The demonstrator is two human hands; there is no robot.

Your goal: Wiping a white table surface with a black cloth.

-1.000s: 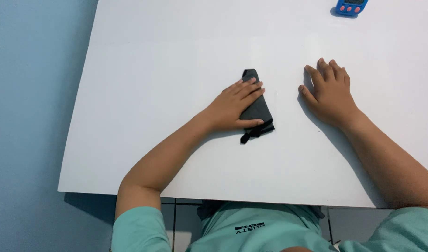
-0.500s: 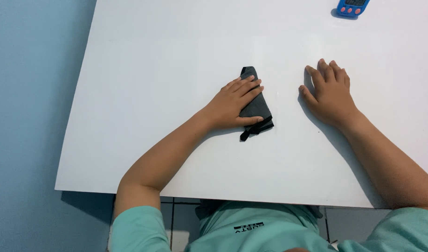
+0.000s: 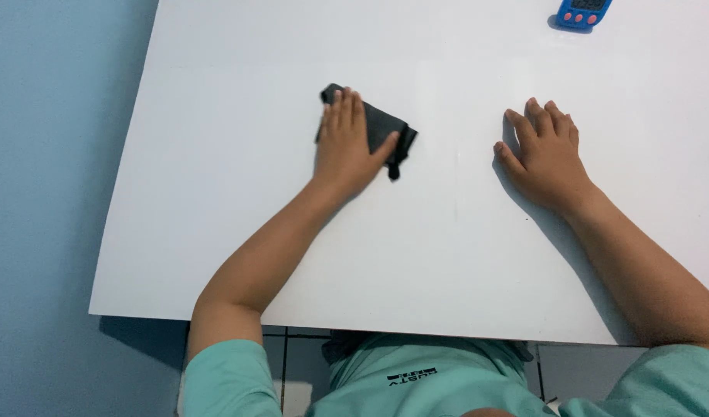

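Observation:
A small folded dark grey cloth (image 3: 385, 127) lies on the white table (image 3: 254, 255). My left hand (image 3: 344, 147) rests flat on top of it, fingers together and pointing away from me, covering its left half. A short black strap hangs from the cloth's near right corner. My right hand (image 3: 545, 154) lies palm down on the bare tabletop to the right, fingers slightly apart, holding nothing.
A small blue timer with pink buttons (image 3: 582, 11) sits at the table's far right edge. A blue wall (image 3: 45, 193) runs along the left of the table. Tiled floor shows below the near table edge.
My left hand has slid the cloth to the left and away from me, turning it. My right hand has stayed in place.

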